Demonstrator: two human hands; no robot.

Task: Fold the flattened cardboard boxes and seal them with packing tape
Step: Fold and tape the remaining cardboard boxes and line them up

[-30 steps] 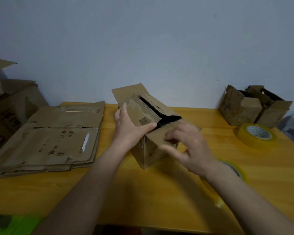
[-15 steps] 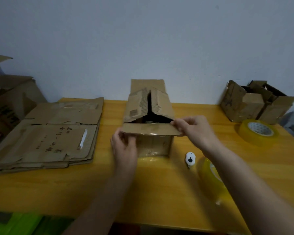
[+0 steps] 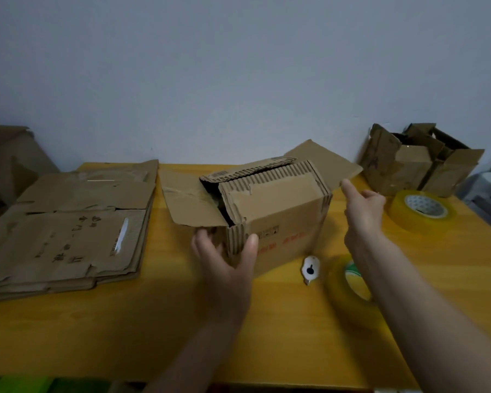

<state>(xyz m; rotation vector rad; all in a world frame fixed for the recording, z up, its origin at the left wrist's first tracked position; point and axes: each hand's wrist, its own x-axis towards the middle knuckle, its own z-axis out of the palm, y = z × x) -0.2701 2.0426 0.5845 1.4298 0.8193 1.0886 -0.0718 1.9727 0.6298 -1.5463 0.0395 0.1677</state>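
A brown cardboard box point(image 3: 281, 222) stands on the yellow table point(image 3: 125, 321), long side toward me, its two inner flaps folded in and its outer flaps spread left and right. My left hand point(image 3: 224, 259) grips the box's near left corner, thumb on the front face, fingers round the left end. My right hand point(image 3: 363, 205) reaches past the right end with fingers extended, the fingertips at the edge of the right outer flap point(image 3: 329, 163). A yellowish packing tape roll point(image 3: 349, 282) lies near my right forearm.
A stack of flattened boxes point(image 3: 68, 222) lies at the left. A second tape roll point(image 3: 421, 211) and a folded box point(image 3: 420, 163) sit at the back right. A small white cutter point(image 3: 311, 269) lies in front of the box. More cardboard stands at the far left edge.
The box has been turned so its long side faces me. My left hand moved from the front flap to the left corner; my right hand let go and moved to the right flap.
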